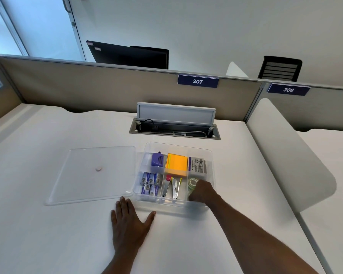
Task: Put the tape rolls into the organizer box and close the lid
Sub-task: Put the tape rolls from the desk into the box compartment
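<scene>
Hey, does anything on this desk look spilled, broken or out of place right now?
Nothing stands out. The organizer box sits upright with its items sorted by compartment, the lid lies flat beside it, and the right hand is at the tape rolls.

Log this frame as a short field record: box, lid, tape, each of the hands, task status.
organizer box: open, on the desk, compartments partly filled
lid: off, flat on the desk left of the box
tape roll: in the near right compartment
right hand: inside that compartment, at the tape; grip not clear
left hand: flat on the desk, near the box's front left corner
status: lid not yet on
</scene>
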Available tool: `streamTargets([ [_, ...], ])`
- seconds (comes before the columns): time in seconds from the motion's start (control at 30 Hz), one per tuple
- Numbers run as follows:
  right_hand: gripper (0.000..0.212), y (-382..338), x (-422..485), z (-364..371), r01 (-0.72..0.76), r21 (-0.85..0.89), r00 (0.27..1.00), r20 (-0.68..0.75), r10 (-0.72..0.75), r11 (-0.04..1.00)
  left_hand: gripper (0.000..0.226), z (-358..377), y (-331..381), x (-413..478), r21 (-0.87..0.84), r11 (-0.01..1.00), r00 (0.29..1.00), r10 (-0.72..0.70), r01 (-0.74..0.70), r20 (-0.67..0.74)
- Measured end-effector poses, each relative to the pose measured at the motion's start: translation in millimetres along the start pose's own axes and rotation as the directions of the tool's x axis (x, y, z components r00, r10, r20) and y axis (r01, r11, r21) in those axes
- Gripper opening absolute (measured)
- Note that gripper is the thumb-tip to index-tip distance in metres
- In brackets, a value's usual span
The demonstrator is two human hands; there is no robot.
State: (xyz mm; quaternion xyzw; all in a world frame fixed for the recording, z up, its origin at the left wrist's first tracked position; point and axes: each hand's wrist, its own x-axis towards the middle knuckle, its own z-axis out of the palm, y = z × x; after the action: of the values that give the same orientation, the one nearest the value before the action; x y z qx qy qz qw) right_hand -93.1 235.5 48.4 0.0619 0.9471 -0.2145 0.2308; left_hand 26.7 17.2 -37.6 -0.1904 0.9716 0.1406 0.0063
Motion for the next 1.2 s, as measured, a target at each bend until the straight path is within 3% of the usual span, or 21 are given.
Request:
streamTargets([
  [0.27,0.03,0,2,-5,-0.088,0.117,0.996,0.035,0.085,0.989,0.119,-1,0,-1,-0.008,1.0,1.0,0.001,-0.001,-0.005],
  [0.43,0.046,4,3,-3,-0.107,0.117,0.994,0.014,0.106,0.987,0.116,0,0,0,0.009,1.0,1.0,-0.003,0.003,-0.001],
  [1.03,0.044,3,4,-7,-0.063,-0.01,0.997,0.039,0.064,0.998,0.117,3,-1,1,0.007,1.0,1.0,-0.01,0.01,-0.013],
  [1.2,0.032,0,6,-16,-0.009,-0.014,0.995,-0.102,0.008,1.0,0.115,5,-1,1,0.01,1.0,1.0,-0.004,0.004,-0.023],
])
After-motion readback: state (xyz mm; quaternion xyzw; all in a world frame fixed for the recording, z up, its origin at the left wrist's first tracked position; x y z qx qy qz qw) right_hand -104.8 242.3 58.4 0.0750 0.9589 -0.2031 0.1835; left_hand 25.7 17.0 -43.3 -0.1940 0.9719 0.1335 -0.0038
